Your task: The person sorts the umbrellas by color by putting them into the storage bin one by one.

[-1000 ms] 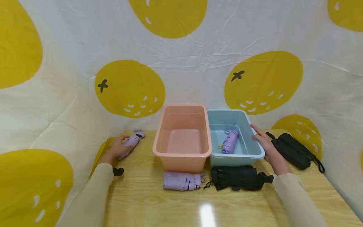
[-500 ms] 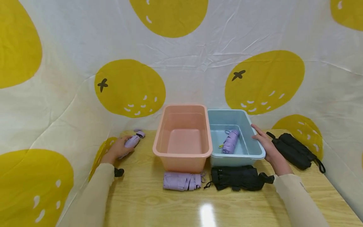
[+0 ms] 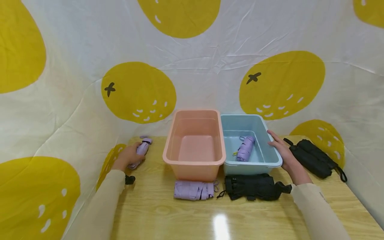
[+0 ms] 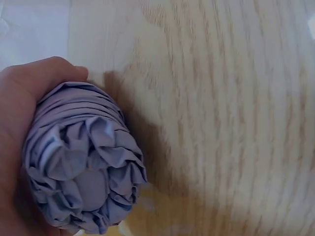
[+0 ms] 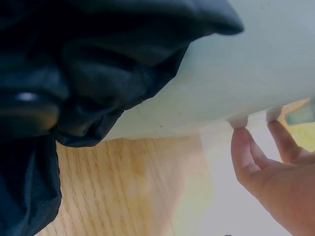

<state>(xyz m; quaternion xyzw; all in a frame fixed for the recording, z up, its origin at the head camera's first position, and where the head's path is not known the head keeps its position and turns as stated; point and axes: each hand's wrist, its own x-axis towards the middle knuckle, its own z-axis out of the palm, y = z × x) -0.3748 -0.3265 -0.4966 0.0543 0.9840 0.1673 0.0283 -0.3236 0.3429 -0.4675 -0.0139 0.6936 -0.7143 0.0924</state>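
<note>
At the far left of the table, my left hand [image 3: 128, 157] grips a folded lilac umbrella [image 3: 142, 148]. Its gathered round end faces the camera in the left wrist view, where my thumb lies along the side of the umbrella [image 4: 83, 157]. My right hand [image 3: 283, 151] touches the outer right side of the light blue bin [image 3: 274, 164] with fairly straight fingers. Fingertips [image 5: 241, 142] meet the bin's wall in the right wrist view. Inside that bin lies another lilac umbrella [image 3: 245, 149].
A pink bin [image 3: 195, 163] stands left of the blue one. In front lie a lilac umbrella [image 3: 193, 190] and a black umbrella [image 3: 250, 187]. Black folded umbrellas [image 3: 313, 158] lie on the right. A fruit-print cloth [image 3: 207, 83] hangs behind the wooden table [image 3: 168, 220].
My left hand has closed further around the lilac umbrella, which has turned slightly more upright in the head view. My right hand stays against the blue bin.
</note>
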